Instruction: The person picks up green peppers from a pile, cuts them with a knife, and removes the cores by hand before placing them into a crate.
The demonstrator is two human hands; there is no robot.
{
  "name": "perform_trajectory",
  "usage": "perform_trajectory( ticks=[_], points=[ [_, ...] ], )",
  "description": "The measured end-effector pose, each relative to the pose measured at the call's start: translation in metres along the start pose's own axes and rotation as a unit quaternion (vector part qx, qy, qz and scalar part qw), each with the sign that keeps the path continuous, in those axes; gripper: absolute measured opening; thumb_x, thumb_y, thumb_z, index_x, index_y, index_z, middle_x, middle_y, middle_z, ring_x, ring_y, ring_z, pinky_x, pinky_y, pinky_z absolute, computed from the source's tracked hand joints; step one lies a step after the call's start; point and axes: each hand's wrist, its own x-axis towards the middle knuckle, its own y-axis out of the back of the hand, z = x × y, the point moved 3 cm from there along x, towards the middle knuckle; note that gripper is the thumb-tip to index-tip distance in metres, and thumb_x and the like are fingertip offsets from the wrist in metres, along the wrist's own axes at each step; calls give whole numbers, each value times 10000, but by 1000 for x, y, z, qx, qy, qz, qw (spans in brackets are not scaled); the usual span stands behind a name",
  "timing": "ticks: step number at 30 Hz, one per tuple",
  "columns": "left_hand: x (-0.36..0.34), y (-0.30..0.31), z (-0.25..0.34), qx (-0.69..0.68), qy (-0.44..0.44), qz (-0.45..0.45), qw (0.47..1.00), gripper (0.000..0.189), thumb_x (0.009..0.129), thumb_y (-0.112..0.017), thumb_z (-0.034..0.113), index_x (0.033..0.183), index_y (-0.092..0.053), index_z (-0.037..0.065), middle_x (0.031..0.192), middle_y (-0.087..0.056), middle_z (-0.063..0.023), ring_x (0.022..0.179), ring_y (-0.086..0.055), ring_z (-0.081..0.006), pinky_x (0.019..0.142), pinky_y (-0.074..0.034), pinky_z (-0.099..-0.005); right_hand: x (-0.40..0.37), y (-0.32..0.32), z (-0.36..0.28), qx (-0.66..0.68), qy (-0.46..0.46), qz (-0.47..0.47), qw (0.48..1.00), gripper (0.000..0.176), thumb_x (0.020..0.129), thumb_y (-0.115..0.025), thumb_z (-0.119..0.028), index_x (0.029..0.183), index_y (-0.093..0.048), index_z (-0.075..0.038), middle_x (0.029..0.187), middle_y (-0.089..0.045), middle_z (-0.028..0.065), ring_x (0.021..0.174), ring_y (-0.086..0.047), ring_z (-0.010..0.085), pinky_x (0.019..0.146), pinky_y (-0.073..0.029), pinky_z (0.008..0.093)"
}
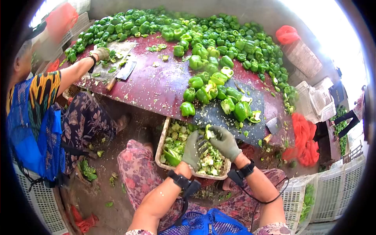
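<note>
Red worktop (156, 88), green peppers (243, 43) heaped along its far edge; just below its near edge, a crate (161, 141) of pepper scraps (210, 161); over the crate, the gloved left hand (192, 150), fingers loosely spread, and the gloved right hand (226, 145), pinching a small pepper piece (209, 133)

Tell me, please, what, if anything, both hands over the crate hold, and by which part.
The right hand holds a pepper piece by one edge; whether the left hand holds anything cannot be told.
</note>
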Motion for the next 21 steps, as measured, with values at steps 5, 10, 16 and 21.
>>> perform_trajectory(
  ticks=[5,10,16,21],
  points=[
    [-21,-14,5,65,-45,-121,990,361,1006,-416,206,1307,-489,21,1170,-609,-93,1078,-572,-176,958,-477,-318,-40,-23,-28,-78,46,-78,993,461,800,-658,-190,1218,-581,-13,1158,-593,182,1093,-580,324,950,-461,372],
    [-33,-11,4,262,-181,-183,930,446,853,-485,-76,1292,-506,1,1168,-619,-101,1057,-591,-170,941,-479,-289,-38,-14,-44,-103,45,-164,980,399,807,-632,-250,1127,-585,-18,1089,-619,214,1037,-596,367,901,-474,414],
    [-42,-21,15,439,-270,-203,832,488,793,-549,-107,1268,-522,2,1159,-622,-99,1080,-584,-180,933,-480,-295,-50,-15,-44,-150,65,-116,980,339,788,-651,-251,1018,-573,-15,979,-631,210,951,-613,379,830,-486,437],
    [-26,-16,3,160,-80,-199,964,293,920,-527,108,1196,-574,22,1110,-631,-76,1032,-592,-180,928,-472,-306,-61,-9,-41,-22,26,-137,990,363,790,-658,-162,1107,-588,0,1014,-619,190,941,-622,282,817,-491,360]
  ],
)
